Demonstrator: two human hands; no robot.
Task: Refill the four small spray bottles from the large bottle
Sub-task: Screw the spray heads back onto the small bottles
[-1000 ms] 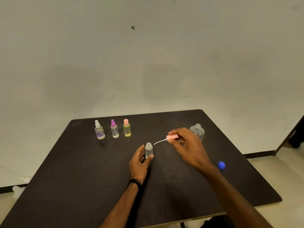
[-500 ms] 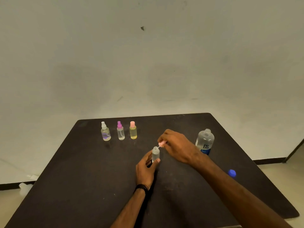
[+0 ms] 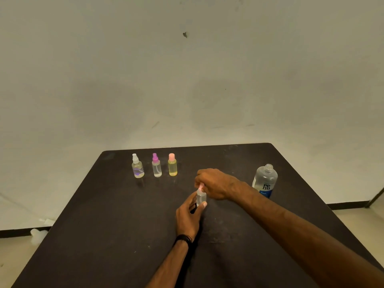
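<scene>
**Capping the fourth small bottle**

Dark desk (image 3: 104,235) against a plain pale wall. Nearest, left hand (image 3: 188,217) grips the small clear bottle (image 3: 201,197) upright at mid-desk. Right hand (image 3: 216,183) pinches the pink spray top (image 3: 201,187) onto its neck. Advice: keep the bottle steady, seat the top straight, twist until snug. Half a second ago the top was only reaching the mouth; now it sits on it. Farther right, the large bottle (image 3: 265,180) stands uncapped. At the back, three capped spray bottles (image 3: 156,165) stand in a row.
</scene>
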